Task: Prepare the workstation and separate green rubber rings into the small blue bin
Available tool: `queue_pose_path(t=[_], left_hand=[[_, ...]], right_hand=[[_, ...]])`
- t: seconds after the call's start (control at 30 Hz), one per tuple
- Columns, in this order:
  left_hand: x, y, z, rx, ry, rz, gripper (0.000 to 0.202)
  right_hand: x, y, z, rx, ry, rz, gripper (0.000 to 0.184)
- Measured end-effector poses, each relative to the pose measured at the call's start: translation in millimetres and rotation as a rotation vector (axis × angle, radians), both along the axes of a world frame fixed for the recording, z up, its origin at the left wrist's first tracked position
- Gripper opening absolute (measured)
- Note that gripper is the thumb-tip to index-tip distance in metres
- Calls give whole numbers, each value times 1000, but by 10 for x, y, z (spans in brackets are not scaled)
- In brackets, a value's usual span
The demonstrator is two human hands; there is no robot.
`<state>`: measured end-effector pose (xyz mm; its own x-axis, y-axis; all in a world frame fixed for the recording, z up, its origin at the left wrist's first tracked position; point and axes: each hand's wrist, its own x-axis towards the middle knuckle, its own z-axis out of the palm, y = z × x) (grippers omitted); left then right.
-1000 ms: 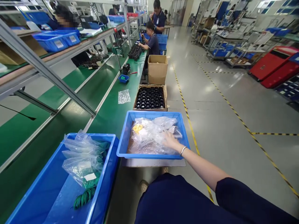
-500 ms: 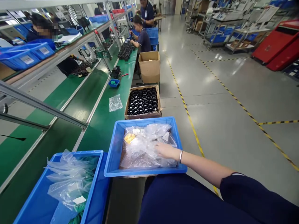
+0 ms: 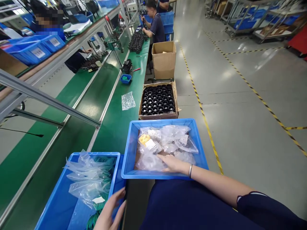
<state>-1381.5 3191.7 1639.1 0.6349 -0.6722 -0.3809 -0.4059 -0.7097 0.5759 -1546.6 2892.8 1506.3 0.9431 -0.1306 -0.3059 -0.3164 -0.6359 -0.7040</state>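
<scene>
My right hand (image 3: pixel 174 164) lies flat, fingers stretched out, on clear plastic bags (image 3: pixel 165 145) inside a blue bin (image 3: pixel 199 140) in front of my lap. One bag there holds something yellow (image 3: pixel 144 139). My left hand (image 3: pixel 110 209) enters at the bottom, fingers apart, touching the right rim of a second blue bin (image 3: pixel 57 204). That bin holds crumpled clear bags (image 3: pixel 83 175) and coiled green cable (image 3: pixel 97 210).
Beyond the bins is an open carton of black round parts (image 3: pixel 157 99), a taller cardboard box (image 3: pixel 163 60), a loose clear bag (image 3: pixel 128 100) and a small blue tray (image 3: pixel 126 78) on the green bench. Other people work further along. Yellow-black floor tape runs on the right.
My right hand has slid back toward the near edge of the bin, leaving the bags spread. My left hand has come into view at the other bin's rim. The camera tilted down.
</scene>
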Motion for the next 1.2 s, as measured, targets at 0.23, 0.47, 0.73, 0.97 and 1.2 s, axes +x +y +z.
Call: queue_pose_path(t=[0.23,0.47,0.73,0.97,1.2], left_hand=[[114,-1241,-688,-75,45,-486,104],[-303,-1607,-1110,-69,276,-647,32],[-56,-1634,-686,-82,319,-643,15],[386,-1560,-602,-158,254,-180,18],[382,-1676,-668,-284,475,196,49]], right_hand=[[-178,-110,102,240,-98,74,31],[-394,-231,270,428,-152,-301,32],[-729,-637,555,351,-29,-213,59],[-931,-868,153,247,42,-623,49],[-854,-702,53,281,-61,-432,78]])
